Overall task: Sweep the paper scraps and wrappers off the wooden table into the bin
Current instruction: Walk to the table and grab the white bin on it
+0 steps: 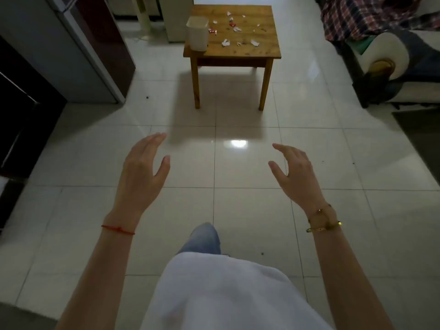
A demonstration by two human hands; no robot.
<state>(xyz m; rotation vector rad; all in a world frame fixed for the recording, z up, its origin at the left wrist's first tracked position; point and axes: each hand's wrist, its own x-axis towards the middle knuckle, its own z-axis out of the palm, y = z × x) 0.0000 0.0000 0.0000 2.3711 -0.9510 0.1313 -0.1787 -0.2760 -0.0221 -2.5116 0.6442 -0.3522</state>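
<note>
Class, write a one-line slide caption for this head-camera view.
Empty open left hand and right hand raised over tiled floor, facing a square wooden table strewn with paper scraps beside a white plastic bin.

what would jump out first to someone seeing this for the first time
Two open, empty hands, the left hand and right hand, are raised over the white tiled floor in the foreground. Straight ahead stands a small wooden table littered with white paper scraps and red wrappers. A pale bin sits on the table's left edge.
</note>
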